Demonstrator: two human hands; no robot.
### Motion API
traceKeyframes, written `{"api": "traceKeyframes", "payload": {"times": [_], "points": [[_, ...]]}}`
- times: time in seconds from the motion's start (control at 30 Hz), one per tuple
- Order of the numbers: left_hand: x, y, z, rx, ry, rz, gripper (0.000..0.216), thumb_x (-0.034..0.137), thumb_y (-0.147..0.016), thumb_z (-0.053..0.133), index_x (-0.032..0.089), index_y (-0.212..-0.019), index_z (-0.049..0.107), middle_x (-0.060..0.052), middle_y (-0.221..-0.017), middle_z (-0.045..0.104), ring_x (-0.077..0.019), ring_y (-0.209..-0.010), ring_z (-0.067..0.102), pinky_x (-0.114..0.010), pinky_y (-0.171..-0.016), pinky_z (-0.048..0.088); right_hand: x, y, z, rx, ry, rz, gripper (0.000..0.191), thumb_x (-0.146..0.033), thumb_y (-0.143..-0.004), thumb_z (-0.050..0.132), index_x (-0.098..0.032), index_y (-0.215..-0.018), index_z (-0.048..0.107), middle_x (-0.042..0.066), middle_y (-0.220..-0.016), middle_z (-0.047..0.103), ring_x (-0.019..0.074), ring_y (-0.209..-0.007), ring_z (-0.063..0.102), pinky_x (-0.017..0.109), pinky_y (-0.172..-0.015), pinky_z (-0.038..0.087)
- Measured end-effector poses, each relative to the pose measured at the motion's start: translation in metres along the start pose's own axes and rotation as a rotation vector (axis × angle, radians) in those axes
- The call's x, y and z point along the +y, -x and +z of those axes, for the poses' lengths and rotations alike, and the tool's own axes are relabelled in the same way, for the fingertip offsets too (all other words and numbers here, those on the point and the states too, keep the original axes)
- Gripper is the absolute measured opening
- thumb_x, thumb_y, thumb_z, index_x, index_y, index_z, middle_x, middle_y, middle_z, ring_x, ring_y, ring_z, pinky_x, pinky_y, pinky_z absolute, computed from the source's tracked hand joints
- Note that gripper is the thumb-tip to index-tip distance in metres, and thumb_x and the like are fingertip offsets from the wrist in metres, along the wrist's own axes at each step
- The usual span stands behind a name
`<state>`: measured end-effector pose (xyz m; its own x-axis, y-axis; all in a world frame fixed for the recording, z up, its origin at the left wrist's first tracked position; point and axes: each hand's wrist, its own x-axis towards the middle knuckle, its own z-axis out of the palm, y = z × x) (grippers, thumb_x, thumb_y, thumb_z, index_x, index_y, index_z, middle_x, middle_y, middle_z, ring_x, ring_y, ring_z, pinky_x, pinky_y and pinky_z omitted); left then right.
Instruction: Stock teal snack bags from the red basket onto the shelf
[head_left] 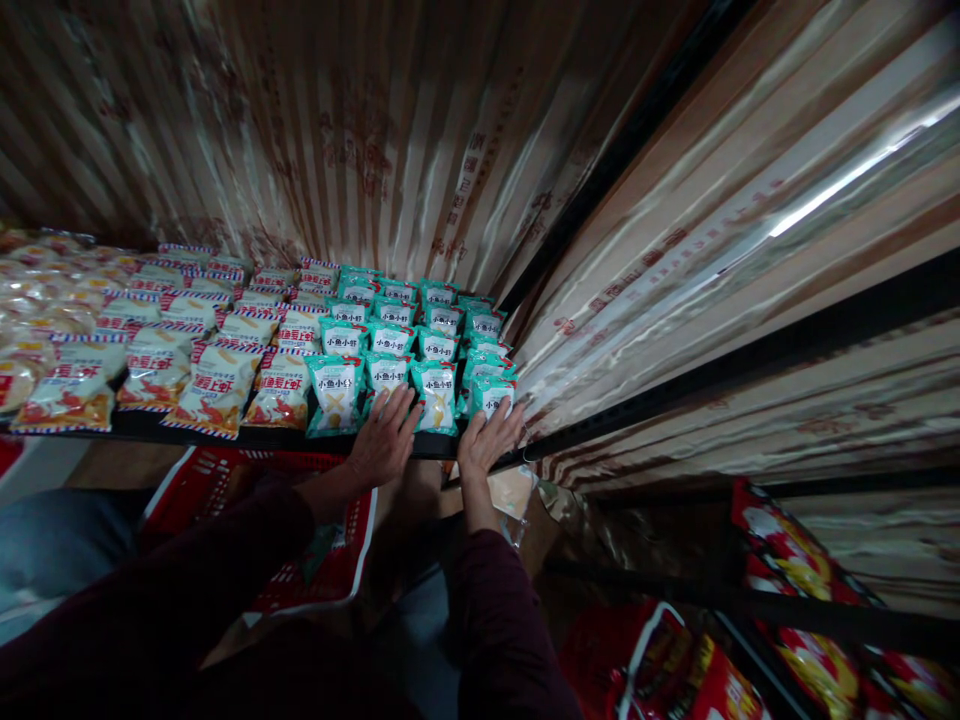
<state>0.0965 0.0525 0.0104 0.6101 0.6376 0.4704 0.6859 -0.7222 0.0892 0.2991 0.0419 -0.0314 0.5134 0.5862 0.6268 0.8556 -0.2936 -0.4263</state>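
Note:
Rows of teal-and-white snack bags (336,390) stand upright at the right end of a dark shelf. Against the lower front of one snack bag (388,372) rests my left hand (385,437), its fingers stretched out. My right hand (489,436) lies with spread fingers on the front of the rightmost snack bag (492,391). Between the two hands stands another teal snack bag (436,398). Both hands touch the bags without wrapping round them.
White-and-orange snack bags (214,385) fill the shelf to the left, with round clear packs (37,290) beyond. Below are a red basket (361,560) and red bags (802,560). A black rail (735,360) and pleated curtain (645,260) close the right side. A person's jeans (60,550) show at lower left.

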Motion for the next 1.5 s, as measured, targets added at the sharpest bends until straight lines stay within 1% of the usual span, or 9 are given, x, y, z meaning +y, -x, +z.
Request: {"api": "traceKeyframes", "payload": {"times": [0.13,0.33,0.47,0.57,0.73,0.97,1.07,1.3,1.5], "points": [[0.013,-0.012,0.008,-0.008,0.035,-0.037,0.053,0.026,-0.088,0.049,0.011,-0.139,0.041,-0.021,-0.148,0.036,-0.033,-0.144,0.017,-0.054,-0.115,0.022,-0.001,-0.001,0.0,-0.01,-0.005,0.027,0.06,-0.043,-0.098,0.024,-0.011,-0.147,0.03,0.024,-0.152,0.024,0.0346,-0.14,0.022,0.061,-0.106,0.026],[0.018,-0.024,0.012,-0.015,0.057,-0.044,0.05,0.025,-0.086,0.052,0.01,-0.133,0.047,-0.021,-0.15,0.031,-0.0341,-0.144,0.018,-0.054,-0.115,0.021,-0.004,-0.004,-0.004,-0.002,-0.017,-0.002,0.06,-0.046,-0.097,0.029,-0.008,-0.143,0.038,0.025,-0.149,0.029,0.0335,-0.139,0.027,0.057,-0.105,0.031],[0.016,-0.024,0.014,-0.011,0.072,-0.049,0.054,0.021,-0.085,0.05,0.009,-0.137,0.042,-0.021,-0.15,0.031,-0.0325,-0.144,0.017,-0.054,-0.114,0.024,-0.007,-0.007,-0.007,0.014,-0.017,-0.003,0.059,-0.047,-0.096,0.033,-0.009,-0.141,0.04,0.026,-0.145,0.037,0.033,-0.137,0.032,0.055,-0.103,0.033],[0.016,-0.023,0.019,-0.011,0.087,-0.025,0.06,0.018,-0.084,0.051,0.013,-0.142,0.037,-0.019,-0.153,0.027,-0.033,-0.145,0.013,-0.053,-0.114,0.025,-0.009,-0.008,-0.009,0.027,-0.038,0.0,0.058,-0.047,-0.096,0.035,-0.009,-0.138,0.043,0.025,-0.142,0.04,0.032,-0.135,0.035,0.054,-0.103,0.034],[0.016,-0.022,0.025,-0.023,0.11,-0.021,0.06,0.017,-0.082,0.052,0.015,-0.14,0.039,-0.018,-0.156,0.02,-0.0345,-0.144,0.014,-0.055,-0.112,0.027,-0.011,-0.01,-0.01,0.059,-0.094,0.023,0.053,-0.048,-0.094,0.039,-0.009,-0.128,0.05,0.025,-0.135,0.047,0.031,-0.131,0.041,0.052,-0.101,0.036],[0.02,-0.024,0.027,-0.002,0.112,-0.009,0.063,0.014,-0.081,0.052,0.015,-0.142,0.037,-0.018,-0.156,0.018,-0.0345,-0.145,0.01,-0.055,-0.113,0.025,-0.005,-0.016,-0.007,0.128,-0.148,0.011,0.04,-0.045,-0.094,0.041,-0.013,-0.114,0.052,0.022,-0.126,0.054,0.0293,-0.126,0.046,0.051,-0.1,0.037],[0.021,-0.024,0.029,-0.006,0.117,-0.011,0.06,0.013,-0.081,0.052,0.013,-0.14,0.039,-0.02,-0.156,0.018,-0.0352,-0.145,0.009,-0.055,-0.113,0.025,-0.004,-0.017,-0.008,0.138,-0.131,0.028,0.04,-0.045,-0.094,0.04,-0.013,-0.114,0.053,0.022,-0.126,0.053,0.0294,-0.126,0.046,0.052,-0.101,0.035],[0.02,-0.022,0.035,0.002,0.135,-0.002,0.059,0.012,-0.082,0.049,0.012,-0.14,0.039,-0.021,-0.154,0.022,-0.034,-0.145,0.008,-0.055,-0.113,0.025,-0.008,-0.014,-0.01,0.032,-0.108,0.041,0.046,-0.046,-0.095,0.036,-0.011,-0.119,0.053,0.024,-0.133,0.048,0.0303,-0.131,0.039,0.052,-0.102,0.033],[0.021,-0.02,0.033,0.006,0.129,-0.01,0.063,0.01,-0.081,0.049,0.014,-0.143,0.035,-0.02,-0.156,0.015,-0.0331,-0.145,0.006,-0.054,-0.114,0.023,-0.001,-0.011,-0.007,0.023,-0.081,0.037,0.051,-0.047,-0.095,0.035,-0.012,-0.128,0.05,0.024,-0.14,0.042,0.0322,-0.134,0.036,0.056,-0.103,0.032]]}}
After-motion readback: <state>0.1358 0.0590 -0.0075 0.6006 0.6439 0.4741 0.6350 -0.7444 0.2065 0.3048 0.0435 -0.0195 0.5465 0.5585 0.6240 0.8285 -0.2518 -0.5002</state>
